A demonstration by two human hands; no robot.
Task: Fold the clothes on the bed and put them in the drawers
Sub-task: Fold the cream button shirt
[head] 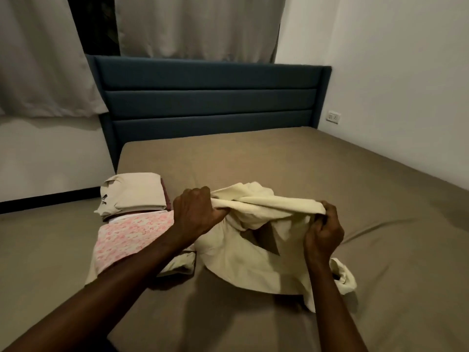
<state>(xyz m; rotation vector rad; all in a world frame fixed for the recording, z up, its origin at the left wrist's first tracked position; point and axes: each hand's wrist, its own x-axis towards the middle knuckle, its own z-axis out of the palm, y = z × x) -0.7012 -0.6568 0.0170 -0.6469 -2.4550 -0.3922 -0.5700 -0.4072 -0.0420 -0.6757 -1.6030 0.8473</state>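
Note:
A pale yellow garment is lifted off the brown bed, its lower part trailing on the sheet. My left hand grips its top edge at the left, and my right hand grips the same edge at the right, so the cloth is stretched between them. To the left lies a pink floral garment, partly under my left forearm. Behind it sits a folded beige garment with a dark red piece under it.
A dark blue headboard stands at the far end of the bed. Grey curtains hang behind it. A white wall with a socket runs along the right side. The floor gap is left of the bed.

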